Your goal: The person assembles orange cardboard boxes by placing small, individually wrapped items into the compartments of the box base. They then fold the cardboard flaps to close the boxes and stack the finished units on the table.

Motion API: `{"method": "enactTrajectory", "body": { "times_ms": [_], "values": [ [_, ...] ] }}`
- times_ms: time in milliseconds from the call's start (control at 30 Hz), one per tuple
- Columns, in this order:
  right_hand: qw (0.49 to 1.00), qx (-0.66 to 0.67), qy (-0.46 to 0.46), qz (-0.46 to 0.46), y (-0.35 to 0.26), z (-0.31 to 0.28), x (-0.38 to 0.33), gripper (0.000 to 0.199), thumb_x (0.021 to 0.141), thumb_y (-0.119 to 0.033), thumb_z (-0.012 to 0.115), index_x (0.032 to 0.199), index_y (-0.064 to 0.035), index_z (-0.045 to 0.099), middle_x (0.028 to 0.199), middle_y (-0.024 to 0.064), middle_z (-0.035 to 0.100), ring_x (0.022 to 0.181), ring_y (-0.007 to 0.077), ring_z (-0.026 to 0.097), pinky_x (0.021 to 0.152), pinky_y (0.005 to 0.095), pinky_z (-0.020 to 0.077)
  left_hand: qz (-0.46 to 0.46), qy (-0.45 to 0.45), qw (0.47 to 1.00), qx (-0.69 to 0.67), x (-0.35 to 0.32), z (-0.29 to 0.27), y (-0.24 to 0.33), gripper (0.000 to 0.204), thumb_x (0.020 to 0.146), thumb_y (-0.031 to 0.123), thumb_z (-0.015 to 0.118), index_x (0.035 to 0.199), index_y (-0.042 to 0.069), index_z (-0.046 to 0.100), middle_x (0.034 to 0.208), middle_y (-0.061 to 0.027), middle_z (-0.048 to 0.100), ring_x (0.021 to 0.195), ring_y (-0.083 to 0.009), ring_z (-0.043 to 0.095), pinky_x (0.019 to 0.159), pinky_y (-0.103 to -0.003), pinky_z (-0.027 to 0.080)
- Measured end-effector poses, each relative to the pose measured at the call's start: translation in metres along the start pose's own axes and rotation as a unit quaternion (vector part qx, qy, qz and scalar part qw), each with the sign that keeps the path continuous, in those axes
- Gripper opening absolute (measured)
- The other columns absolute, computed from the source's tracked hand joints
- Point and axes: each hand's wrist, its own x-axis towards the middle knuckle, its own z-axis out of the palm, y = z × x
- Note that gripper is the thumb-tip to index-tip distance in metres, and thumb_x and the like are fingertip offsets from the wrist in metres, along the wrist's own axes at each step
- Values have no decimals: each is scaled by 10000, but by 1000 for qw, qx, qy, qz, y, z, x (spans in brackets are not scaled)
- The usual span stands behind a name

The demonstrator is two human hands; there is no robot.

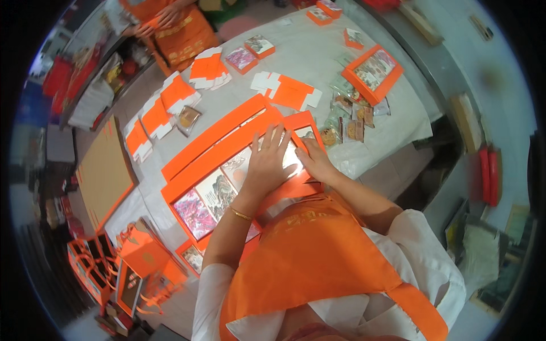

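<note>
A large orange gift box (170, 194) lies open in front of me on the table. Inside it are several smaller boxes with landscape pictures, among them a grey-and-white one (219, 192) and a pink-purple one (194, 213). My left hand (266, 165) rests flat over these small boxes, fingers spread. At the tray's right end, my right hand (316, 161) lies against the picture boxes with thumb and forefinger apart; its other fingers are partly hidden. An orange frame-like strip (213, 139) runs along the far side of the box.
Flat orange-and-white cartons (293, 92) are spread beyond the box. Wrapped pastries (354, 128) lie beside another filled orange box (372, 74) at the right. Orange gift bags (142, 253) and a large tan board (105, 173) stand left. A co-worker in an orange apron (179, 37) stands across.
</note>
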Motion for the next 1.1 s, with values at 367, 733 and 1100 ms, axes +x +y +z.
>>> {"method": "enactTrajectory", "body": {
  "times_ms": [367, 733, 1100],
  "values": [
    [987, 110, -81, 91, 41, 1, 6, 728, 1014, -492, 438, 1484, 54, 330, 1496, 255, 395, 1418, 337, 343, 1158, 379, 256, -122, 32, 990, -59, -61, -13, 10, 745, 811, 296, 731, 1435, 20, 431, 1535, -183, 359, 1460, -320, 278, 1182, -556, 146],
    [981, 136, -65, 125, 14, -6, 3, 651, 1040, -417, 460, 1472, 55, 341, 1421, 146, 473, 1297, 208, 448, 1102, 334, 330, -608, 259, 736, -146, -283, -63, -49, 668, 897, 323, 678, 1391, -59, 443, 1360, -245, 538, 1271, -356, 505, 1073, -462, 359],
    [951, 209, -176, 142, -58, -19, 103, 665, 1005, -516, 475, 1385, 29, 454, 1368, 102, 528, 1213, 216, 531, 1025, 374, 415, -502, 222, 807, -216, -230, -114, -119, 543, 905, 424, 662, 1141, -61, 602, 975, -225, 681, 911, -262, 645, 836, -381, 493]
  ]
}}
